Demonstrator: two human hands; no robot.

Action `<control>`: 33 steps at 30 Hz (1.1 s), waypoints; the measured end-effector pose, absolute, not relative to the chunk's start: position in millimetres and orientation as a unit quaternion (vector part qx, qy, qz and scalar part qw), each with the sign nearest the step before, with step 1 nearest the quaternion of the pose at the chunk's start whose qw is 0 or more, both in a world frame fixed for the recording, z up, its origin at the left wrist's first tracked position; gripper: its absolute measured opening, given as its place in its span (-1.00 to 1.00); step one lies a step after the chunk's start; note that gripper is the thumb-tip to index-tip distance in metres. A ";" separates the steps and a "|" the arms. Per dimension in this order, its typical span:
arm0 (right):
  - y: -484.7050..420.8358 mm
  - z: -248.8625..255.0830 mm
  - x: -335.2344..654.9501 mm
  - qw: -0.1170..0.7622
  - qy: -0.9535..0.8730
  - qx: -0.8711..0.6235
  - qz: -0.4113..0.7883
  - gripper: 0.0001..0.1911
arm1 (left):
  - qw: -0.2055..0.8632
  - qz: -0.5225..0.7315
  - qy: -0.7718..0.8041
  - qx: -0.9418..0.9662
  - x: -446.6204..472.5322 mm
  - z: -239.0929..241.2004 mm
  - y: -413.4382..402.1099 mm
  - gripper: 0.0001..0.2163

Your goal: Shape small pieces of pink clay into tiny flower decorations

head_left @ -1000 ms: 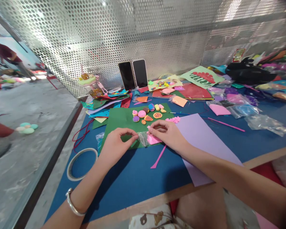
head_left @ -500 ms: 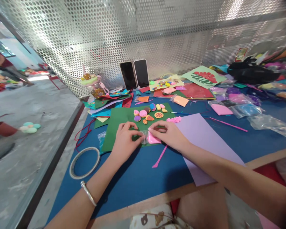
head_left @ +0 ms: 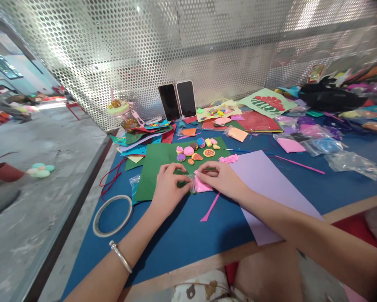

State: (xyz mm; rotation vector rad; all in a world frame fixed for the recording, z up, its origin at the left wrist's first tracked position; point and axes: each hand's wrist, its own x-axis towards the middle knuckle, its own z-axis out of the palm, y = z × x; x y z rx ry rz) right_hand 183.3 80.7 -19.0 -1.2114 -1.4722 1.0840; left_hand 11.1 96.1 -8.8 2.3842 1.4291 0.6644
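Observation:
A small clear plastic bag with pink clay (head_left: 203, 186) in it lies at the front edge of a green sheet (head_left: 153, 167). My left hand (head_left: 172, 184) pinches the bag's clear end between thumb and fingers. On the other side, my right hand (head_left: 219, 178) has its thumb and fingertips closed on the bag beside the pink clay. Just beyond my hands sit several small clay shapes, among them a pink round piece (head_left: 188, 151), a pizza-like disc (head_left: 209, 153) and an orange wedge (head_left: 197, 156). A crumbly pink clay strip (head_left: 229, 159) rests right of them.
A tape roll (head_left: 113, 215) lies at the left, near a red cord (head_left: 111, 180). To the right is a lilac sheet (head_left: 270, 188); a pink plastic tool (head_left: 211, 207) lies in front. Two phones (head_left: 186, 100) lean against the perforated metal panel (head_left: 226, 50). Clay bags (head_left: 291, 144) spread rightward.
My left hand has shifted slightly right, closer to my right hand, and the bag's clear end looks more bunched. Both hands keep hold of the bag.

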 end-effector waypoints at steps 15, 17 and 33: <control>79.6 -17.4 184.0 0.453 -0.597 -0.491 0.444 -0.92 | 0.142 0.249 0.478 0.830 18.9 -8.4 90.8 -0.91; 79.4 -16.9 184.2 0.453 -0.596 -0.496 0.441 -0.92 | 0.139 0.254 0.477 0.830 17.3 -6.5 90.0 -0.91; 73.9 -12.8 180.8 0.541 -0.567 -0.472 0.403 -0.87 | 0.417 0.426 0.495 0.632 15.4 3.3 70.4 -0.77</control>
